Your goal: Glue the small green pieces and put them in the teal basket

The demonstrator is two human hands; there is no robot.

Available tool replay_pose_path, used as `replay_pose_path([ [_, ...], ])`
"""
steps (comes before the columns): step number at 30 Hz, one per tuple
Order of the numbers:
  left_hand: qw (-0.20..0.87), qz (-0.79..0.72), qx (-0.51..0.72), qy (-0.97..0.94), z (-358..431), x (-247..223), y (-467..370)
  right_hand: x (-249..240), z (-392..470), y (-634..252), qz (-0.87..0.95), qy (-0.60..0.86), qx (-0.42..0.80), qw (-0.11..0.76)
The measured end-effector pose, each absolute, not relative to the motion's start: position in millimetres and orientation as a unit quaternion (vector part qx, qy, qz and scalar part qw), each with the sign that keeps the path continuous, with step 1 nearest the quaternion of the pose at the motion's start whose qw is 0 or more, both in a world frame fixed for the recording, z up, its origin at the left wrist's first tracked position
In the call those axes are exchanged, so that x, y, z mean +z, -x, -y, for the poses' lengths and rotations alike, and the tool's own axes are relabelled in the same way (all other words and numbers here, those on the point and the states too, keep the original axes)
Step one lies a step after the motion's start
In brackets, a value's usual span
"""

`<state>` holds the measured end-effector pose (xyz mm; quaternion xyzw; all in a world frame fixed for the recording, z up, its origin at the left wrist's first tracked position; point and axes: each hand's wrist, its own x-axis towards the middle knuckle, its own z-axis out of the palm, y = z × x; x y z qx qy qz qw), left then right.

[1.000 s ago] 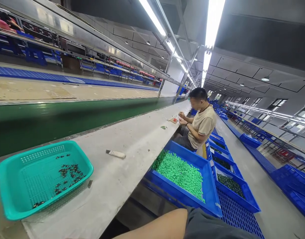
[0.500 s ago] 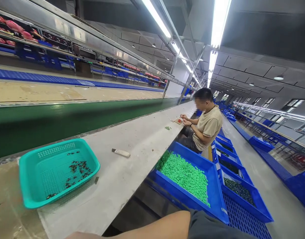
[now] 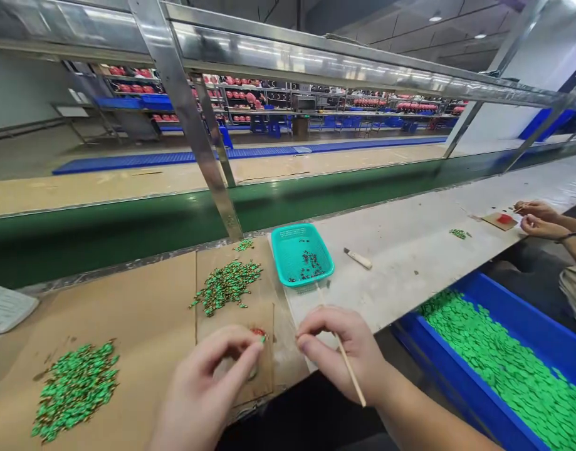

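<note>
My left hand point(image 3: 207, 382) is closed in a pinch on a small green piece point(image 3: 262, 339) at the fingertips. My right hand point(image 3: 344, 351) grips a thin wooden stick point(image 3: 351, 373), which slants down past the palm. Its front tip is hard to make out. Just beyond my left fingertips is a patch of red paste point(image 3: 258, 332) on the cardboard point(image 3: 151, 294), partly hidden by the hand. Farther back lies a pile of small green-and-brown pieces point(image 3: 229, 285), and another pile point(image 3: 78, 388) is at the left.
A teal basket point(image 3: 281, 266) with small dark pieces stands beyond my hands. A brush-like tool point(image 3: 358, 258) lies to its right. A blue bin point(image 3: 410, 335) of green discs is below the table edge. At far right, a co-worker's hands point(image 3: 536, 216) work over cardboard. A metal post point(image 3: 193, 125) rises behind.
The view has swung left and down from the aisle to the worktable. Both my hands now show, holding the green piece and the stick; before, only a forearm and sleeve were visible.
</note>
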<state>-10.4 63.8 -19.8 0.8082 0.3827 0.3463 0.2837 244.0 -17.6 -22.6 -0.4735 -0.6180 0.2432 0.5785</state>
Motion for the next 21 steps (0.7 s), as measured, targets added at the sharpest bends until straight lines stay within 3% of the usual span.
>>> replay_pose_path([
  [6,0.251,-0.372,0.307,-0.839,-169.4,-14.4,-94.9,-30.5,25.6,-263.7,0.593,0.544,0.199,0.56],
  [10,0.223,-0.386,0.284,-0.849,-191.7,-24.5,-120.1,-37.5,35.5,-272.2,0.608,0.543,0.176,0.551],
  [17,0.164,-0.51,0.274,-0.799,-195.3,-30.0,-11.7,-62.7,39.6,-298.7,0.608,0.608,0.164,0.483],
  [21,0.151,-0.556,0.262,-0.774,-204.3,-41.0,33.1,-65.6,31.3,-286.5,0.58,0.627,0.182,0.487],
])
